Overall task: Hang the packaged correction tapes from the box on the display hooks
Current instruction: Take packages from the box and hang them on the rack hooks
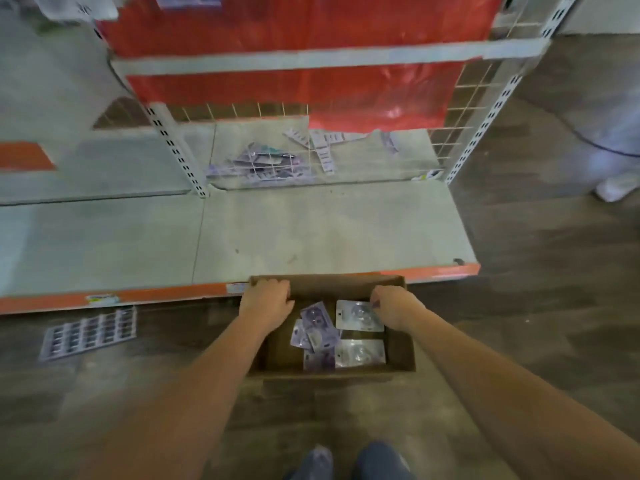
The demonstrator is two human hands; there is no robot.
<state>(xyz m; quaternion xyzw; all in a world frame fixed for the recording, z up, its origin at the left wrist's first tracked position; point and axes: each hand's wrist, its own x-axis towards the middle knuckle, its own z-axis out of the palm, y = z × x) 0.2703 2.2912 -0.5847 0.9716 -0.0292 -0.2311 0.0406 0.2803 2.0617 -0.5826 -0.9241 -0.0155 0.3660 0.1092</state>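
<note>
One cardboard box [398,355] is sitting on the wood-look floor [536,306], its far edge lying against the orange front lip of the bottom shelf [311,230]. Inside it, the packaged correction tapes [317,327] are lying loose — two clear-fronted white packs [358,315] on the right side, one behind the other, and a jumble of purple-printed packs left of them; about five, exact count uncertain because they are overlapping and blurred.

Two bare arms are reaching forward and down from the viewer's side. The left hand [266,299] is gripping the box's far left corner, fingers curling over the rim. The right hand [391,304] is reaching down at the far right of the box, fingertips appearing to pinch the upper right corner of the farther white pack — contact is blurred, so I cannot tell for certain.

One flat purple sheet of packs [90,332] is lying on the floor left of the box. More packs [263,164] are lying scattered at the back of the shelf, behind the wire grid [460,109]. A red sheet [294,46] is covering the upper grid. Two shoes [346,460] are showing at the bottom edge.
</note>
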